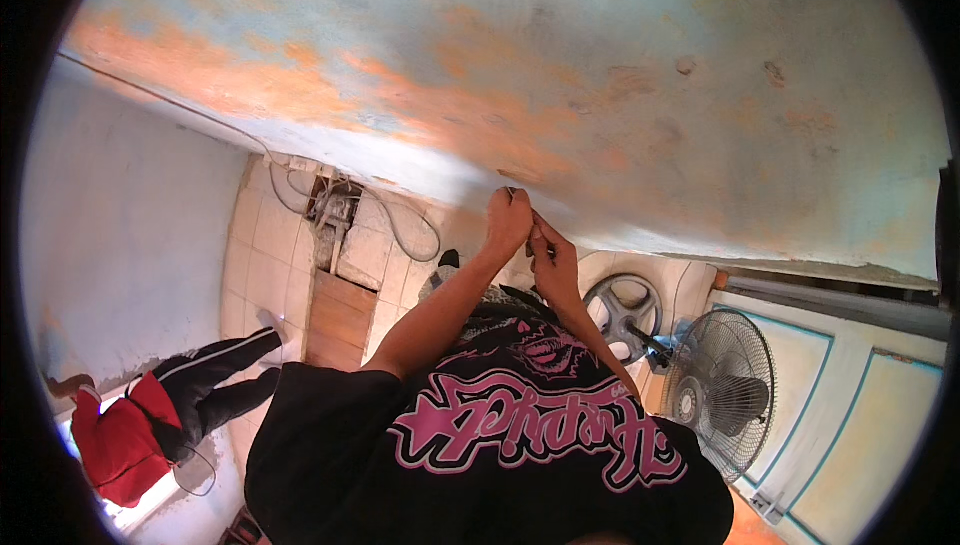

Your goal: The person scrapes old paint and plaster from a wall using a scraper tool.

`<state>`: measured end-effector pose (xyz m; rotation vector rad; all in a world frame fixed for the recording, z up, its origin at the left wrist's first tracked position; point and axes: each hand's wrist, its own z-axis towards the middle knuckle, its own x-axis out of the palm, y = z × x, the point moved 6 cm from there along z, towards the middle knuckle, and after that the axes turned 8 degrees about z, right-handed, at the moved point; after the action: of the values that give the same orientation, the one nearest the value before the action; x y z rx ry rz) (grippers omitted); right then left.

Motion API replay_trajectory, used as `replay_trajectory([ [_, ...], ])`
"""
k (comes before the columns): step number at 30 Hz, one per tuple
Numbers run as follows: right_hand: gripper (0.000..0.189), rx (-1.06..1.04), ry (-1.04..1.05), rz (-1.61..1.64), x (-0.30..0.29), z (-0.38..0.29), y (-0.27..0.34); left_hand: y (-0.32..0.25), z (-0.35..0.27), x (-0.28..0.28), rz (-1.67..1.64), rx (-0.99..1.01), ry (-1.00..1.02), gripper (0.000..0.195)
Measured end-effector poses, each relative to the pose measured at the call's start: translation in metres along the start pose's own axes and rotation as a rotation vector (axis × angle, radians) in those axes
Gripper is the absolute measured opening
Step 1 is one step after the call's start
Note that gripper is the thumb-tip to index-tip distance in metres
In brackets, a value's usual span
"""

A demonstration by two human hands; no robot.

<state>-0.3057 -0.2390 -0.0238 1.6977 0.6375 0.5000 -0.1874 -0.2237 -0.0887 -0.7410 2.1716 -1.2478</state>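
Both bare hands are close together, low in front of a patchy painted wall. My left hand is curled with its knuckles near the wall. Just below it, my right hand has its fingers bent, their tips against or very near the left hand. A small dark patch shows between the right fingers. Whether it is a held object or shadow, I cannot tell. Anything inside the left hand is hidden by its fingers. A short brown gouge marks the wall just beyond the left hand.
A pedestal fan with a round base stands at right, beside panelled doors. Left, a grey cable loops near a broken floor opening and a wooden board. A person in red is at lower left.
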Motion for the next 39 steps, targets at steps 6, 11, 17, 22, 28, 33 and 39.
replay_trajectory([
  [6,0.034,-0.061,0.015,-0.057,-0.013,0.001,0.007,-0.013,-0.007,-0.001,0.051,0.086,-0.109,0.030],
  [11,0.033,-0.088,0.031,-0.050,-0.001,0.013,0.007,0.009,0.009,-0.008,0.083,0.104,-0.281,0.028],
  [17,0.033,-0.115,0.082,-0.003,0.014,0.017,0.004,-0.023,-0.008,-0.028,-0.150,-0.112,-0.010,0.031],
  [22,0.035,-0.040,0.010,-0.039,-0.001,-0.002,0.000,-0.031,-0.017,-0.018,0.075,0.165,-0.108,0.031],
  [28,0.035,-0.122,0.029,-0.055,0.020,0.017,0.004,-0.041,-0.008,-0.036,0.137,0.331,-0.235,0.033],
  [33,0.034,-0.033,0.041,-0.097,0.005,0.001,0.011,-0.038,-0.021,-0.028,-0.051,0.062,-0.165,0.034],
  [39,0.034,-0.072,-0.012,-0.099,0.012,0.010,0.002,0.012,0.013,-0.015,0.091,0.112,-0.169,0.032],
])
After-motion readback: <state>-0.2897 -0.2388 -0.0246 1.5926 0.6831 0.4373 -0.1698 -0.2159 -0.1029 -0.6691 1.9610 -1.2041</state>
